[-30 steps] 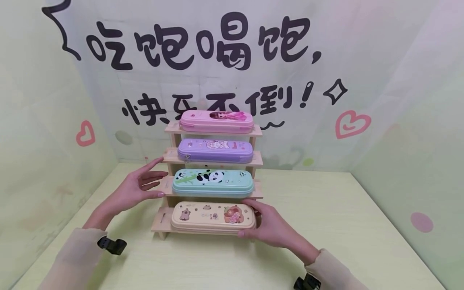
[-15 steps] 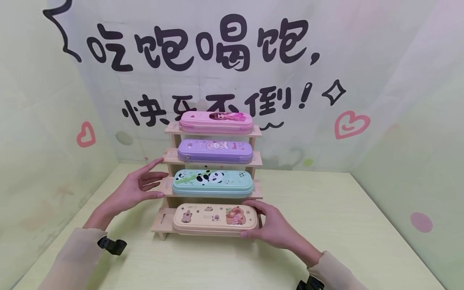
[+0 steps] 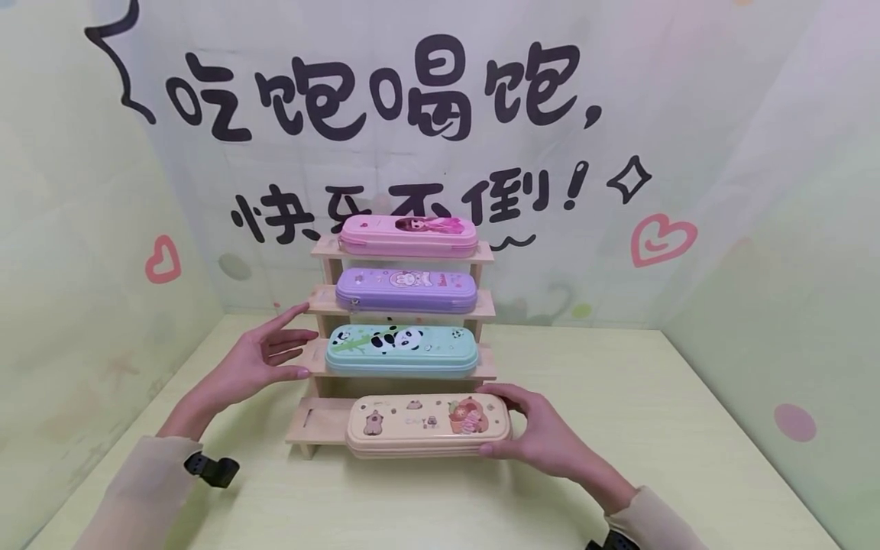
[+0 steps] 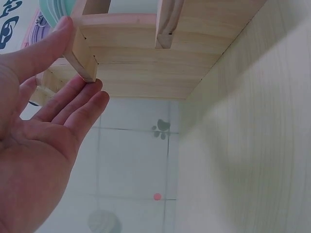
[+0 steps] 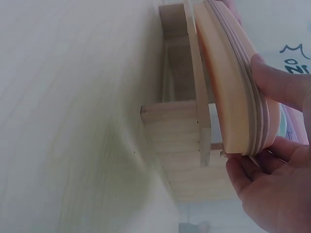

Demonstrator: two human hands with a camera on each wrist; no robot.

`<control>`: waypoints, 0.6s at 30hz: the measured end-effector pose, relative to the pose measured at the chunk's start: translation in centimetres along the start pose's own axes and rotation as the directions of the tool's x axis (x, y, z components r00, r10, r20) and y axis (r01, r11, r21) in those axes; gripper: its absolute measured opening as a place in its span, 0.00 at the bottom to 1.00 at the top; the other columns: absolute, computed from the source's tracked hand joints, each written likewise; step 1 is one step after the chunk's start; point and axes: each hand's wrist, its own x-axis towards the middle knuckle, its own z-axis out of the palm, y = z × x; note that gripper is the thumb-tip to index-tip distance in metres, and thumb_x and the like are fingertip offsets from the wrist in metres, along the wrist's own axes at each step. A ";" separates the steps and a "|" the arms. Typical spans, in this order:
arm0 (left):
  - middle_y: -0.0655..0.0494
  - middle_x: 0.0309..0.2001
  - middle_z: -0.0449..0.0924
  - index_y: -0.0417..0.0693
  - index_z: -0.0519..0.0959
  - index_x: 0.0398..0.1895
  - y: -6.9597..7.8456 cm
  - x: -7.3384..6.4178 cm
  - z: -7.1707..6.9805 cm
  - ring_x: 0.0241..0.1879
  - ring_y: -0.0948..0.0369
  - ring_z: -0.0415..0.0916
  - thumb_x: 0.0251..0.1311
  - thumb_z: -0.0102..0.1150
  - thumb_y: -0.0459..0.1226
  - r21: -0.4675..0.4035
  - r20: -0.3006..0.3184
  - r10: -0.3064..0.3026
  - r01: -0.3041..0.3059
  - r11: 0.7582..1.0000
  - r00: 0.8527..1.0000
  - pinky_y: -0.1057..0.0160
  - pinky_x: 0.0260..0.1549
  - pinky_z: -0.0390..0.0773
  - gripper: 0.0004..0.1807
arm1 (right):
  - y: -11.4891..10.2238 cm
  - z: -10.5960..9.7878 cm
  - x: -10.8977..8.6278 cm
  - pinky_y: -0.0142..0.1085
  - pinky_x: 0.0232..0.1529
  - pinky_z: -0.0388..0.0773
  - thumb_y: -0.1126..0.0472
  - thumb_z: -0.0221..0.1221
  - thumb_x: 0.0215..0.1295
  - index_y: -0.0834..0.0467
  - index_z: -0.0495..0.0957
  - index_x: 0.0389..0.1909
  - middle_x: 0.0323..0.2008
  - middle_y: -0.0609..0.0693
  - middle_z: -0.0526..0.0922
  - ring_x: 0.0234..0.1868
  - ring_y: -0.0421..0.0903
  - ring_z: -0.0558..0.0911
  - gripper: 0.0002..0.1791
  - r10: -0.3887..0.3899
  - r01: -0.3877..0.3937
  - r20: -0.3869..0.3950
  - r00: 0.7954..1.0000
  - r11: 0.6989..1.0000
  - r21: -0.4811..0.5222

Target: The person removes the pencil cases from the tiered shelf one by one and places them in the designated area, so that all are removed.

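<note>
In the head view my right hand grips the right end of a cream pencil case with cartoon pictures, thumb on the front and fingers behind. The right wrist view shows the zipped side of the case, tilted and raised off the bottom shelf. My left hand holds the left side of a four-tier wooden rack. In the left wrist view its thumb and fingertips lie on opposite edges of a shelf end. A mint panda pencil case rests on the tier above the cream one.
A purple pencil case and a pink one lie on the two upper tiers. The rack stands on a pale wooden table, with printed cloth walls at the back and both sides.
My right hand has lifted the cream pencil case off the bottom shelf and drawn it right and toward me, baring more of the shelf's left part. My left hand stays at the rack.
</note>
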 end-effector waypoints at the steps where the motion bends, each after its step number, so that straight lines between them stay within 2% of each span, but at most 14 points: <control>1: 0.36 0.69 0.74 0.62 0.54 0.86 0.0 0.0 0.0 0.69 0.42 0.72 0.58 0.78 0.30 -0.002 -0.001 0.001 -0.001 1.000 1.000 0.54 0.64 0.76 0.58 | 0.1 -0.3 -0.2 0.41 0.63 0.79 0.54 0.82 0.52 0.58 0.77 0.68 0.63 0.51 0.81 0.62 0.54 0.79 0.42 0.001 -0.001 0.002 1.000 1.000 0.003; 9: 0.36 0.68 0.75 0.61 0.55 0.86 0.1 0.0 0.1 0.69 0.40 0.72 0.58 0.78 0.31 -0.006 -0.001 -0.005 0.005 1.000 1.000 0.55 0.63 0.77 0.57 | 0.6 -3.4 -2.4 0.34 0.67 0.74 0.54 0.81 0.55 0.57 0.77 0.69 0.65 0.51 0.79 0.68 0.57 0.75 0.41 0.002 -0.002 -0.002 1.000 1.000 -0.007; 18: 0.36 0.68 0.75 0.60 0.54 0.86 0.2 -0.1 0.1 0.69 0.40 0.72 0.58 0.78 0.31 0.002 -0.002 -0.003 0.003 1.000 1.000 0.55 0.64 0.77 0.57 | 2.1 -7.3 -4.7 0.26 0.59 0.75 0.62 0.79 0.57 0.56 0.77 0.68 0.62 0.50 0.81 0.60 0.42 0.79 0.38 -0.071 0.071 -0.011 0.997 0.997 -0.023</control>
